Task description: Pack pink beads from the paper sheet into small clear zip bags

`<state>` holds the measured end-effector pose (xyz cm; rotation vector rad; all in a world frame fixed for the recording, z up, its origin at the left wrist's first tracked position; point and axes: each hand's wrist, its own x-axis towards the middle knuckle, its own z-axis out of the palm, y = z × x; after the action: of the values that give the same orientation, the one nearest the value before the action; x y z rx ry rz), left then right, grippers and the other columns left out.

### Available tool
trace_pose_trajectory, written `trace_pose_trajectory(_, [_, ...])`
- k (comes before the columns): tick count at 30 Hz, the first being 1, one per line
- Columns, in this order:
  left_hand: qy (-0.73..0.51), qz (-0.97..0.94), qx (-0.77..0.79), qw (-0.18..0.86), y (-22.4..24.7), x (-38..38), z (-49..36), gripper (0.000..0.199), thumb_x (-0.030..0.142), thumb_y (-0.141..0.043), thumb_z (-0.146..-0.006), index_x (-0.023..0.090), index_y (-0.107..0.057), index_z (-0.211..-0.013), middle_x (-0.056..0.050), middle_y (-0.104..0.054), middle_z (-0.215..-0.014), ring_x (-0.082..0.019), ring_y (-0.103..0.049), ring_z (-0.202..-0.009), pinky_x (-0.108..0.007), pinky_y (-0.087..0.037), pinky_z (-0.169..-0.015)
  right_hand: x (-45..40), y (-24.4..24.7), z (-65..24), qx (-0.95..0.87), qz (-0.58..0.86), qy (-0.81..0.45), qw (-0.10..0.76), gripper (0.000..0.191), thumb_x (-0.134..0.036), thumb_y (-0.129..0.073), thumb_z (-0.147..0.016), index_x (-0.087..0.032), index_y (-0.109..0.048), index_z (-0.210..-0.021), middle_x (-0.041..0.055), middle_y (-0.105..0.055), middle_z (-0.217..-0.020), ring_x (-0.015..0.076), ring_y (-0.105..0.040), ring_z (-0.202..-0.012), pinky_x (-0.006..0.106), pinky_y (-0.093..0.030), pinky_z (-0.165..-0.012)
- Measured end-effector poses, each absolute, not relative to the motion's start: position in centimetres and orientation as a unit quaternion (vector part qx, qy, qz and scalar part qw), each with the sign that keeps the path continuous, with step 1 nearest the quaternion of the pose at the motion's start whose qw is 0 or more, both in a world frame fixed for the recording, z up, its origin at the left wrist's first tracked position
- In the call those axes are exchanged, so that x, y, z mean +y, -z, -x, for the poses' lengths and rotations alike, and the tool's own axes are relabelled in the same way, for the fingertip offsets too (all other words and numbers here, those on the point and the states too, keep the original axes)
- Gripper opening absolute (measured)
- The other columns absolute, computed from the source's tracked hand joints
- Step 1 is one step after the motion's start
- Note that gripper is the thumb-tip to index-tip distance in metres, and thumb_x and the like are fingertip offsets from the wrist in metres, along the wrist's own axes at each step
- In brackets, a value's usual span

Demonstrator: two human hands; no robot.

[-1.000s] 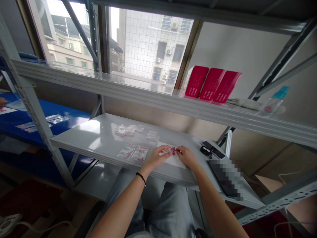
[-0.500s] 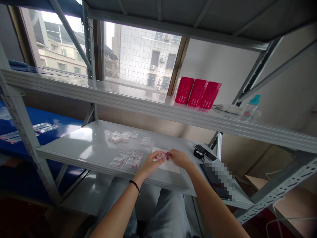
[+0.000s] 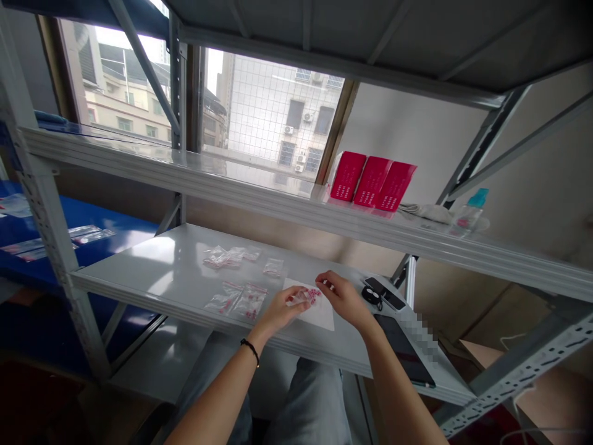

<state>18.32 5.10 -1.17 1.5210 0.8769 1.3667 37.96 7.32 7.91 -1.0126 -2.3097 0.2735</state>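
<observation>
clear plastic bag (image 3: 301,298) of small pink pieces, light, soft and likely slippery, sits pinched in the left grip (image 3: 279,311) over a white paper sheet (image 3: 315,315) on the grey steel shelf (image 3: 139,266). right grip (image 3: 343,300) stands open just beside it. safest hold looks like the flat film edge, clear of the pieces.

The one view sits on the person's head, facing forward and down over the legs (image 3: 301,408). It looks from close above the lower shelf (image 3: 152,259), with the left hand (image 3: 278,312) and right hand (image 3: 345,301) low in frame, and reaches past the upper shelf (image 3: 231,179) to a window (image 3: 273,117) farther off.
</observation>
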Motion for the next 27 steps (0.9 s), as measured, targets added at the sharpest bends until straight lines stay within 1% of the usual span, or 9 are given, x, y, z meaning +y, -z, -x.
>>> trace_pose_trajectory(3, [-0.552, -0.622, 0.334, 0.443, 1.0, 5.0, -18.3, 0.04, 0.043, -0.073, -0.081, 0.02, -0.073, -0.114, -0.006, -0.075, -0.107, -0.025, -0.066, -0.1, -0.032, -0.047, -0.089, 6.2, -8.8, -36.5, -0.897, 0.315, -0.136, 0.279, 0.02, -0.032, -0.052, -0.099, -0.024, -0.07, -0.099, 0.0035, -0.071, -0.093, 0.0173, -0.065, -0.08, 0.027, -0.049, -0.074])
trace_pose_trajectory(6, [-0.545, -0.633, 0.32, 0.447, 0.7, 4.8, -18.2, 0.039, 0.047, -0.072, -0.082, 0.019, -0.074, -0.11, -0.006, -0.076, -0.104, -0.026, -0.066, -0.099, -0.032, -0.047, -0.088, 6.2, -8.5, -36.5, -0.897, 0.296, -0.161, 0.285, 0.024, -0.032, -0.05, -0.1, -0.026, -0.072, -0.106, 0.0046, -0.074, -0.101, 0.0188, -0.067, -0.09, 0.029, -0.05, -0.081])
trace_pose_trajectory(8, [-0.539, -0.636, 0.317, 0.452, 0.7, 4.7, -18.2, 0.04, 0.048, -0.071, -0.083, 0.018, -0.074, -0.111, -0.006, -0.076, -0.104, -0.025, -0.066, -0.099, -0.032, -0.047, -0.088, 7.1, -7.6, -37.4, -0.875, 0.331, -0.156, 0.317, 0.028, -0.032, -0.046, -0.101, -0.025, -0.071, -0.113, 0.0058, -0.074, -0.107, 0.0196, -0.068, -0.095, 0.03, -0.052, -0.084])
trace_pose_trajectory(10, [-0.541, -0.627, 0.314, 0.463, 0.7, 4.7, -18.3, 0.041, 0.047, -0.07, -0.085, 0.018, -0.074, -0.114, -0.008, -0.075, -0.107, -0.025, -0.066, -0.099, -0.032, -0.047, -0.087, 8.4, -6.3, -38.6, -0.849, 0.398, -0.121, 0.326, 0.031, -0.029, -0.043, -0.099, -0.023, -0.069, -0.116, 0.0073, -0.074, -0.11, 0.0204, -0.068, -0.096, 0.031, -0.053, -0.084])
trace_pose_trajectory(13, [-0.558, -0.6, 0.315, 0.479, 0.9, 4.9, -18.3, 0.042, 0.048, -0.07, -0.085, 0.017, -0.073, -0.114, -0.009, -0.075, -0.109, -0.026, -0.066, -0.102, -0.034, -0.047, -0.09, 10.5, -3.6, -40.0, -0.826, 0.477, -0.072, 0.292, 0.031, -0.021, -0.043, -0.094, -0.021, -0.07, -0.11, 0.0087, -0.074, -0.105, 0.0217, -0.069, -0.093, 0.032, -0.053, -0.084])
trace_pose_trajectory(16, [-0.564, -0.586, 0.329, 0.479, 1.2, 5.1, -18.3, 0.043, 0.05, -0.07, -0.085, 0.018, -0.073, -0.113, -0.009, -0.075, -0.109, -0.027, -0.065, -0.102, -0.035, -0.047, -0.091, 11.8, -1.2, -40.4, -0.819, 0.509, -0.056, 0.258, 0.031, -0.015, -0.044, -0.093, -0.019, -0.072, -0.105, 0.0096, -0.074, -0.102, 0.0217, -0.069, -0.091, 0.032, -0.05, -0.086])
trace_pose_trajectory(18, [-0.558, -0.586, 0.337, 0.481, 1.2, 5.2, -18.2, 0.044, 0.051, -0.07, -0.084, 0.018, -0.073, -0.113, -0.008, -0.075, -0.108, -0.026, -0.065, -0.102, -0.034, -0.047, -0.09, 12.0, -0.1, -40.4, -0.817, 0.524, -0.044, 0.235, 0.032, -0.013, -0.043, -0.093, -0.018, -0.072, -0.106, 0.0105, -0.073, -0.103, 0.0213, -0.068, -0.094, 0.031, -0.048, -0.087])
trace_pose_trajectory(22, [-0.552, -0.586, 0.339, 0.487, 1.1, 5.1, -18.2, 0.045, 0.051, -0.07, -0.084, 0.018, -0.072, -0.114, -0.008, -0.075, -0.109, -0.026, -0.065, -0.102, -0.033, -0.047, -0.09, 11.9, 0.7, -39.8, -0.82, 0.539, -0.023, 0.191, 0.031, -0.017, -0.042, -0.098, -0.019, -0.071, -0.109, 0.0107, -0.07, -0.107, 0.0208, -0.065, -0.099, 0.028, -0.045, -0.087])
trace_pose_trajectory(27, [-0.563, -0.574, 0.329, 0.496, 1.0, 5.1, -18.4, 0.043, 0.052, -0.068, -0.084, 0.018, -0.073, -0.111, -0.008, -0.075, -0.11, -0.027, -0.065, -0.105, -0.035, -0.048, -0.092, 11.7, 0.2, -39.0, -0.828, 0.545, 0.006, 0.134, 0.028, -0.022, -0.043, -0.101, -0.023, -0.07, -0.107, 0.0085, -0.069, -0.107, 0.0204, -0.064, -0.098, 0.027, -0.043, -0.081])
